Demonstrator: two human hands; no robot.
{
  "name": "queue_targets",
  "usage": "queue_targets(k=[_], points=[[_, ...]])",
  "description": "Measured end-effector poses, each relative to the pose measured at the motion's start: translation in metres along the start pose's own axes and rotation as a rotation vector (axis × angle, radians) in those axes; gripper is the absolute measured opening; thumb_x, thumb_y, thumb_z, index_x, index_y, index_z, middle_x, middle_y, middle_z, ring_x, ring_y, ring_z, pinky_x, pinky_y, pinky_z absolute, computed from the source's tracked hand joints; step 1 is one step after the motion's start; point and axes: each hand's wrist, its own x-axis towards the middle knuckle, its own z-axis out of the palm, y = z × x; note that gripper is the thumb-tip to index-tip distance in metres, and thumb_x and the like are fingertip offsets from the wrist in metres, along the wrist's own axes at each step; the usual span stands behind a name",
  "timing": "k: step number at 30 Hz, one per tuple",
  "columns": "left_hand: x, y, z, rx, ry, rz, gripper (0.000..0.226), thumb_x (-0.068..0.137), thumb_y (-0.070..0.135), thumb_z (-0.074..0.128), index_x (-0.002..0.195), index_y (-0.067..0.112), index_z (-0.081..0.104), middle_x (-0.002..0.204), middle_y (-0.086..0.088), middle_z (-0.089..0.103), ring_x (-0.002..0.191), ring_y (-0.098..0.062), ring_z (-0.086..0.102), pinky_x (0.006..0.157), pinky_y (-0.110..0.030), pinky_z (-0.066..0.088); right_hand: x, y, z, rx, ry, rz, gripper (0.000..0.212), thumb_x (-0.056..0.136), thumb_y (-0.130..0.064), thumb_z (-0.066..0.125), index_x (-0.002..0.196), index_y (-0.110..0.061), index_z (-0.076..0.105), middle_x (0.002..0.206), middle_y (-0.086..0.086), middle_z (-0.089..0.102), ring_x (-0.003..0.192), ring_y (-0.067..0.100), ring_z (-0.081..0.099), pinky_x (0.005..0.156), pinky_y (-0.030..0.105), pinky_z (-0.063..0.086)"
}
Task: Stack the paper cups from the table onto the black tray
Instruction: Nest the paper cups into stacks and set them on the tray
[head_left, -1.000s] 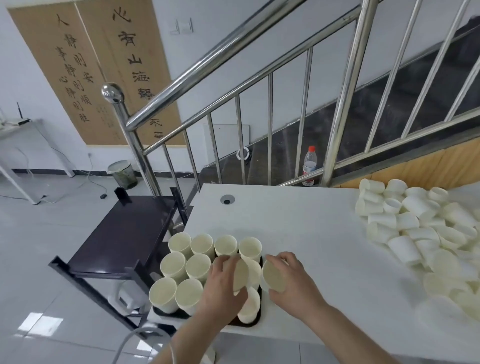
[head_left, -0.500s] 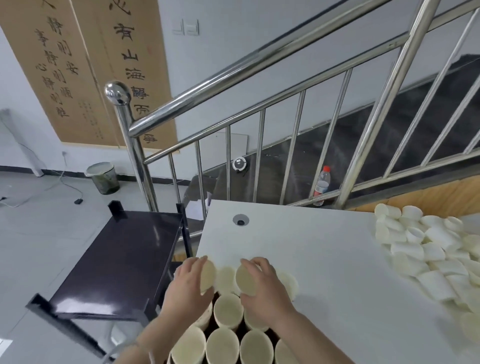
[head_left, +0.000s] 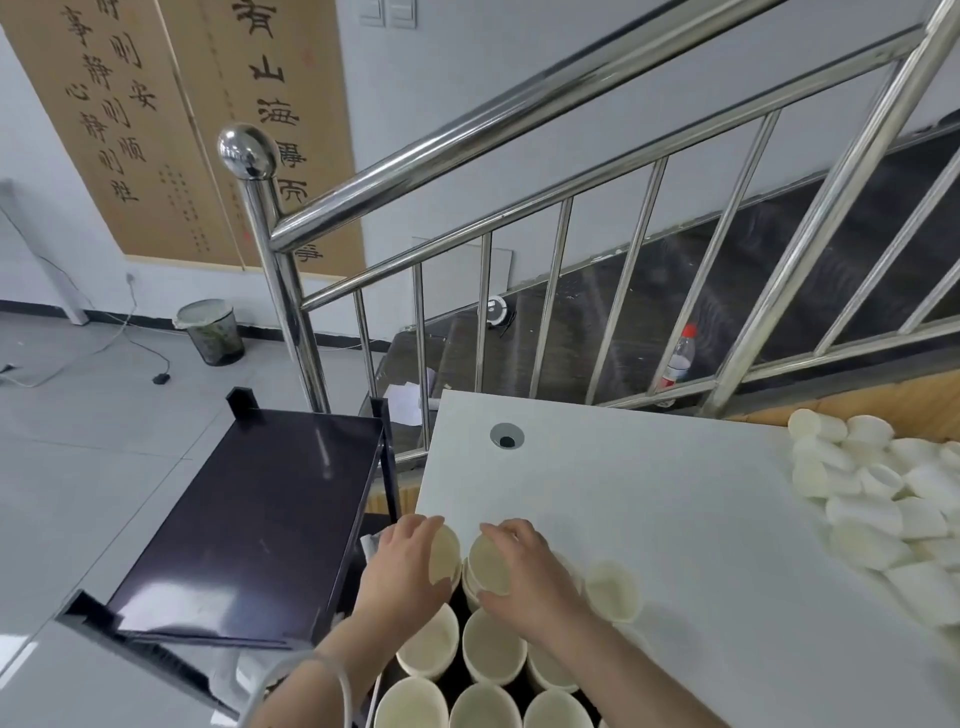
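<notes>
Several upright paper cups (head_left: 491, 653) stand packed together on the black tray (head_left: 457, 675) at the white table's near left corner; only dark slivers of the tray show between them. My left hand (head_left: 402, 564) grips a tilted paper cup (head_left: 444, 553) over the tray's far end. My right hand (head_left: 524, 569) holds another tilted cup (head_left: 488, 564) right beside it. A heap of loose white cups (head_left: 883, 499) lies at the table's right edge.
The white table (head_left: 649, 509) has a round cable hole (head_left: 506, 436). A dark side cart (head_left: 260, 519) stands to the left. A steel stair railing (head_left: 467, 156) rises behind, with a water bottle (head_left: 678, 358) and a bin (head_left: 210, 332) on the floor.
The view has moved closer and tilted, so the tray now sits at the bottom edge. Both hands carried their cups from the tray's near side to its far end.
</notes>
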Motion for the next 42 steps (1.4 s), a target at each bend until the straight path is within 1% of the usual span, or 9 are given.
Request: queue_targets(k=[4,7,12,14,18,22,27,32,42], points=[[0.005,-0.005,0.008,0.01,-0.043,0.006,0.074,0.085,0.042,0.061,0.148,0.03,0.023,0.149,0.011,0.026,0.139,-0.014,0.024,0.099,-0.028,0.043,0.007,0.002,0.008,-0.017,-0.044,0.005,0.074,0.086,-0.036,0.066,0.149,-0.03,0.028,0.146,-0.009,0.027,0.135,0.012,0.03,0.1,0.028,0.042],[0.006,-0.007,0.011,0.02,-0.052,-0.003,0.071,0.086,0.047,0.059,0.147,0.031,0.026,0.15,0.011,0.025,0.14,-0.014,0.023,0.099,-0.028,0.043,0.011,0.005,0.009,-0.063,-0.056,0.012,0.073,0.085,-0.041,0.066,0.148,-0.028,0.031,0.146,-0.008,0.029,0.136,0.013,0.029,0.098,0.028,0.042],[0.007,-0.011,0.014,0.04,-0.064,0.002,0.061,0.086,0.046,0.058,0.141,0.032,0.034,0.144,0.013,0.032,0.13,-0.011,0.036,0.09,-0.025,0.046,0.015,0.007,0.013,-0.126,-0.074,0.013,0.064,0.086,-0.04,0.063,0.143,-0.023,0.039,0.143,-0.005,0.034,0.133,0.016,0.033,0.101,0.03,0.04],[0.008,-0.011,0.015,0.04,-0.061,0.007,0.059,0.086,0.044,0.059,0.139,0.031,0.036,0.142,0.013,0.034,0.128,-0.011,0.039,0.089,-0.025,0.046,0.016,0.008,0.015,-0.145,-0.069,0.015,0.062,0.086,-0.04,0.063,0.141,-0.023,0.041,0.141,-0.005,0.037,0.131,0.017,0.034,0.101,0.03,0.04],[0.009,-0.011,0.015,0.042,-0.063,0.005,0.057,0.088,0.042,0.058,0.139,0.03,0.036,0.142,0.014,0.036,0.128,-0.012,0.039,0.093,-0.026,0.044,0.016,0.009,0.017,-0.145,-0.046,0.03,0.058,0.086,-0.041,0.063,0.137,-0.024,0.043,0.138,-0.007,0.041,0.129,0.016,0.037,0.1,0.03,0.04],[0.008,-0.01,0.015,0.051,-0.061,0.005,0.056,0.089,0.042,0.058,0.139,0.029,0.036,0.143,0.013,0.035,0.129,-0.012,0.039,0.096,-0.027,0.043,0.014,0.008,0.019,-0.133,-0.043,0.03,0.057,0.087,-0.038,0.063,0.138,-0.022,0.042,0.142,-0.007,0.039,0.131,0.018,0.035,0.101,0.031,0.041],[0.005,-0.005,0.014,0.063,-0.064,-0.005,0.059,0.09,0.043,0.054,0.142,0.031,0.031,0.152,0.006,0.025,0.141,-0.018,0.024,0.11,-0.037,0.032,0.01,0.007,0.014,-0.114,-0.022,0.006,0.061,0.089,-0.041,0.06,0.142,-0.022,0.037,0.15,-0.007,0.028,0.138,0.016,0.027,0.104,0.028,0.038],[-0.005,0.017,0.007,0.051,-0.009,0.027,0.057,0.092,0.043,0.051,0.143,0.03,0.031,0.15,0.006,0.028,0.141,-0.016,0.023,0.112,-0.037,0.027,-0.005,0.01,-0.002,-0.113,0.022,-0.003,0.062,0.091,-0.043,0.058,0.145,-0.024,0.035,0.152,-0.008,0.026,0.141,0.013,0.022,0.104,0.027,0.039],[-0.026,0.089,0.012,0.028,0.019,0.104,0.052,0.092,0.041,0.051,0.14,0.03,0.037,0.146,0.008,0.033,0.135,-0.015,0.032,0.108,-0.031,0.03,-0.058,0.043,-0.048,-0.12,0.114,-0.009,0.059,0.092,-0.04,0.057,0.145,-0.026,0.035,0.149,-0.01,0.027,0.139,0.01,0.023,0.099,0.025,0.042]])
